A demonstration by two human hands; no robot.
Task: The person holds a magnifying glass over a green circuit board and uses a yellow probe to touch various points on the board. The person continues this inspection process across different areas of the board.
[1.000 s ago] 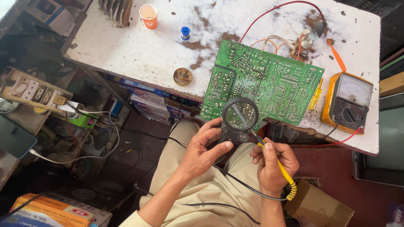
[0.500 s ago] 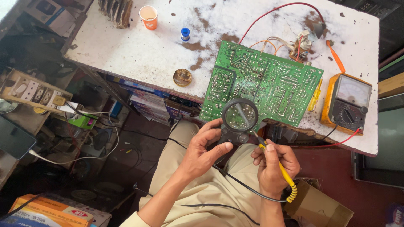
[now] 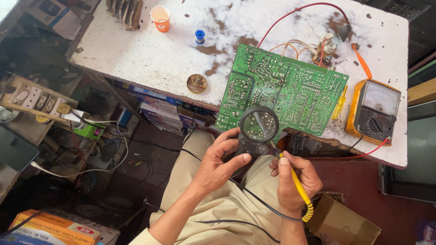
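Looking down from my head, my left hand is clasped around the dark handle of a round magnifying glass, thumb laid along the handle, holding the lens over the near edge of a green circuit board. The board lies solder side up, flat and rectangular, its near edge jutting past the table toward my lap. My right hand is clenched around a yellow-handled soldering iron; its thin tip points up at the board just beside the lens, and a ribbed yellow sleeve and black cord leave the handle at my wrist.

As for containers, a small orange paper cup stands at the far side of the table with pale liquid in it. A shallow round tin sits near the table's front edge, holding something brownish and crusted. A little blue and white spool stands well apart from both.

The table top is white, rough and blotched with brown patches. Right of the board lies an orange-cased analogue meter with a round black dial, and a red wire loops across the far side. A brown cardboard box sits on the floor by my right arm.
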